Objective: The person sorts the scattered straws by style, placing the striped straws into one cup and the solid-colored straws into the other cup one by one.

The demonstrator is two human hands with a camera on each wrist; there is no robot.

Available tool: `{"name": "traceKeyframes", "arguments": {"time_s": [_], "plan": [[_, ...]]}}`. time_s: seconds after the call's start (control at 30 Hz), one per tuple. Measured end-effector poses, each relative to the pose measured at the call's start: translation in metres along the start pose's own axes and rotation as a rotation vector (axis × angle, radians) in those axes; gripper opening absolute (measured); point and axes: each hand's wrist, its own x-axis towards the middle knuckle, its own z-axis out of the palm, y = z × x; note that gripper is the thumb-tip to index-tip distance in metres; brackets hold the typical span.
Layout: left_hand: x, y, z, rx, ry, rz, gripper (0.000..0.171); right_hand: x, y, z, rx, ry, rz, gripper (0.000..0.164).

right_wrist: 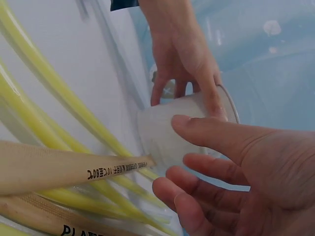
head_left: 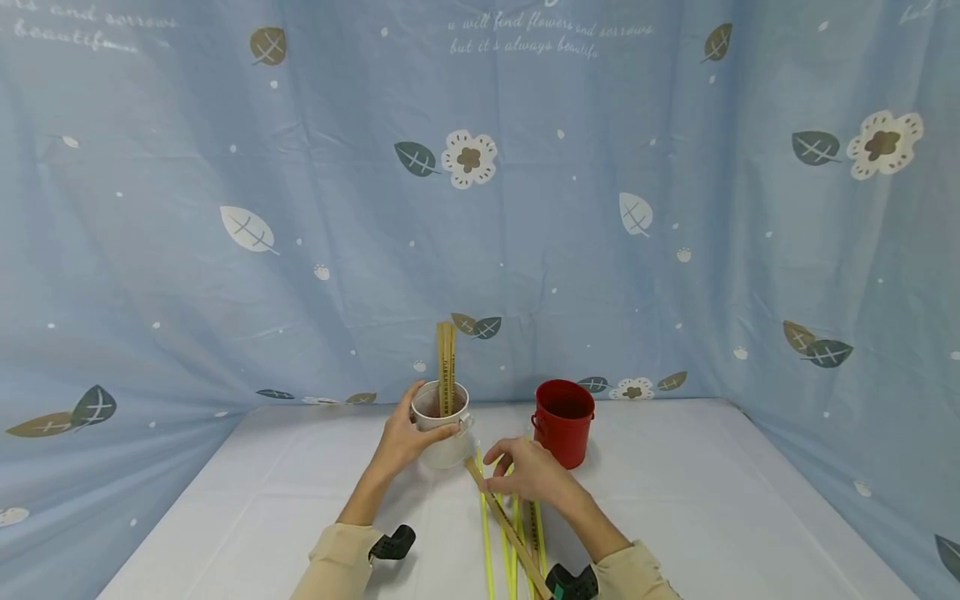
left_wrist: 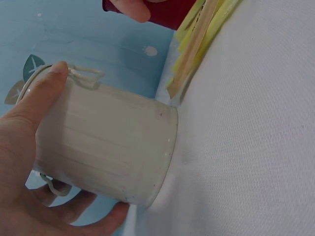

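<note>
My left hand (head_left: pixel 401 437) grips a small white bucket (left_wrist: pixel 106 135) by its side, thumb near the rim and fingers round the far wall. Several tan printed flat strips (head_left: pixel 446 367) stand upright inside that bucket. Over the table my right hand (right_wrist: pixel 231 182) hovers with fingers loosely curved and nothing between them. Below it lie a tan printed strip (head_left: pixel 510 529) and several yellow tubes (right_wrist: pixel 59 83), running from the buckets toward the front edge. Another tan strip (right_wrist: pixel 64 216) lies partly under the first.
A red bucket (head_left: pixel 566 425) stands to the right, just behind my right hand. Behind the white-covered table (head_left: pixel 712 500) hangs a blue patterned curtain (head_left: pixel 360 167). Dark devices (head_left: pixel 393 543) are strapped to both wrists.
</note>
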Motion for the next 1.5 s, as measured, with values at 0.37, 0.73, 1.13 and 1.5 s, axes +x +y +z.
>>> {"name": "traceKeyframes", "arguments": {"time_s": [0.37,0.73,1.13,1.5], "plan": [[0.001,0.000,0.000,0.010,-0.004,0.001,0.105,-0.001,0.000,0.007,-0.039,-0.018,0.002,0.043],[0.001,-0.001,0.000,-0.010,-0.007,0.006,0.105,-0.003,-0.001,0.012,-0.046,-0.034,0.002,0.045],[0.000,-0.001,0.000,-0.017,-0.007,0.011,0.105,-0.005,0.000,0.017,-0.083,-0.056,0.010,0.044],[0.001,-0.002,0.000,-0.010,-0.008,0.007,0.105,-0.004,0.004,0.020,-0.094,-0.075,0.019,0.047]]}}
